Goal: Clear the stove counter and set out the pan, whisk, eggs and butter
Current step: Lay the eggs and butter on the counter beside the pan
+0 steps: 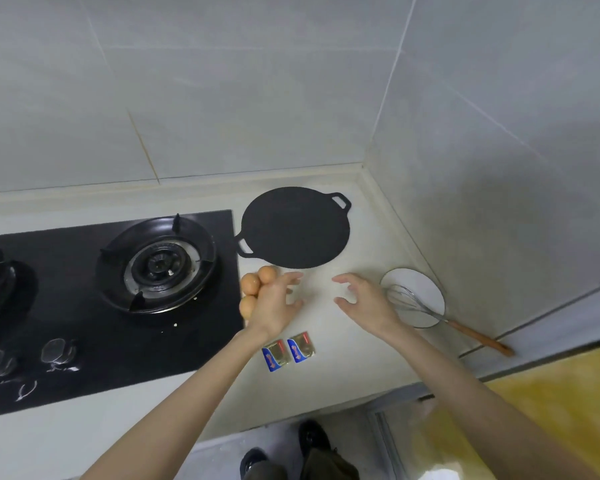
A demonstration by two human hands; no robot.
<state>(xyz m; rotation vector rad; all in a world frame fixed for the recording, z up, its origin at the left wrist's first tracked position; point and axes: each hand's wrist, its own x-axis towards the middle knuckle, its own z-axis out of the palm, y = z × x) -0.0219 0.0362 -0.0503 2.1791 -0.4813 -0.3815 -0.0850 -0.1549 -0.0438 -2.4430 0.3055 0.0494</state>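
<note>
Eggs (253, 287) sit against the hob's (84, 327) edge, pan (295, 226) toward the back corner of the desk (347, 368), butter (288, 349) near its front edge, whisk (409, 301) on a plate (425, 282) at the right edge. Left grip (274, 303) and right grip (368, 299) hover open and empty. Any steadying touch should be gentle, because round shells roll.

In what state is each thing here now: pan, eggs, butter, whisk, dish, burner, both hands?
pan: empty, flat on the counter beside the stove.
eggs: three, whole, grouped at the stove's edge.
butter packets: two, wrapped, lying side by side.
whisk: head rests in the dish, handle sticks out.
dish: upright, holds only the whisk head.
burner: no flame, nothing on it.
left hand: open, holds nothing.
right hand: open, holds nothing.
</note>
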